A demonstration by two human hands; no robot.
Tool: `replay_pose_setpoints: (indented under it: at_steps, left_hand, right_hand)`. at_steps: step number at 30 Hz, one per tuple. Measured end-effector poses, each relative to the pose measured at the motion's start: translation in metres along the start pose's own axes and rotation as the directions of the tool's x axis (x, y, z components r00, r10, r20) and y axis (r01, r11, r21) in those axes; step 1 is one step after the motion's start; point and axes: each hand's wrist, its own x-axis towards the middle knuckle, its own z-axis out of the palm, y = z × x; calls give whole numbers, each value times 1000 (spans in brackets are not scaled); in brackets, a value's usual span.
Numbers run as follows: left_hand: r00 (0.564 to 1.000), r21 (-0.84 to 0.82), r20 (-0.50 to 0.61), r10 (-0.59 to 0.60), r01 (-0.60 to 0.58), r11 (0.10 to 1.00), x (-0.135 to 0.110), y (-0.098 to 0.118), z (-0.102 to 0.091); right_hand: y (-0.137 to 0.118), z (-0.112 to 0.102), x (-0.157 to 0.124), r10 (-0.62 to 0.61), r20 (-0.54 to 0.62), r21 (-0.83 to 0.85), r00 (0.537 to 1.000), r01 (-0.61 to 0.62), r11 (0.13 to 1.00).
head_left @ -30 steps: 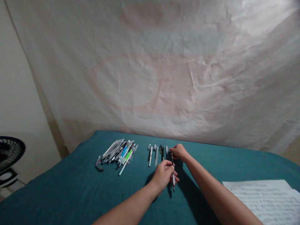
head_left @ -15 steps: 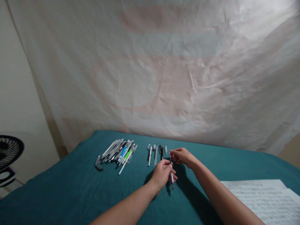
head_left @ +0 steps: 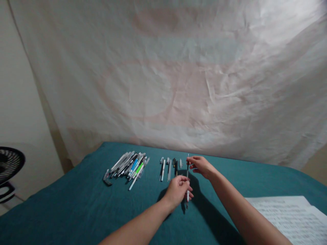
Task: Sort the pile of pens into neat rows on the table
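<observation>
My left hand [head_left: 177, 191] is closed around a pen barrel [head_left: 188, 196], whose pale lower end sticks out below the fingers. Above it, my right hand [head_left: 200, 165] pinches a thin dark pen refill [head_left: 187, 173] near its pointed top. The refill stands almost upright, in line with the barrel, and its lower end is hidden at my left fingers. Just left of the hands lie a white-and-black pen [head_left: 162, 170], a grey clear pen [head_left: 169, 170] and a black pen [head_left: 176, 166], with caps at their far ends. A loose clear cap [head_left: 180, 163] lies beside them.
A pile of pens [head_left: 130, 166], with blue and green ones on top, lies on the teal cloth [head_left: 89, 204] to the left. Written paper sheets [head_left: 288, 212] lie at the right front. A black fan [head_left: 10, 165] stands at the far left, and a pale sheet [head_left: 178, 85] hangs behind.
My right hand has moved up and slightly away from my left hand, and a longer stretch of the refill now shows between them. My left hand stays almost in place.
</observation>
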Motion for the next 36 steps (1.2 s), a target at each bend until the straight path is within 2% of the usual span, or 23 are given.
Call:
replay_pose_setpoints:
  at_steps: [3,7,12,20,24,27,29,32,36]
  left_hand:
    - [1000,3,-10,5,-5,1000,0,-1,0]
    - [1000,-2,-15,17,-17,1000,0,-2,-1]
    - [999,6,-20,31,-31,1000,-1,-1,0]
    - [999,-13,-34,25,-25,1000,-3,3,1]
    - [997,-44,-35,68,-70,997,-5,6,2]
    - [985,-54,-78,155,-160,986,-5,7,1]
    - [962,-44,-150,228,-237,971,-4,8,0]
    - [909,-4,-256,329,-341,940,-2,7,-4]
    - [871,43,-328,365,-372,927,0,7,-8]
  right_hand:
    - [7,1,19,5,-89,-23,996,-8,1000]
    - [24,10,33,62,-107,-120,992,-75,990]
    - [34,20,38,77,-110,-257,991,-103,961]
    - [34,21,31,9,-89,-340,996,-39,940]
    - [30,15,12,-8,-31,-349,999,-4,937]
    - [23,9,-10,-3,40,-357,999,17,934]
    - [15,7,-27,4,135,-336,991,42,941]
    - [3,7,-50,-4,329,-217,944,80,973]
    - [-9,15,-66,-64,374,-118,925,116,986]
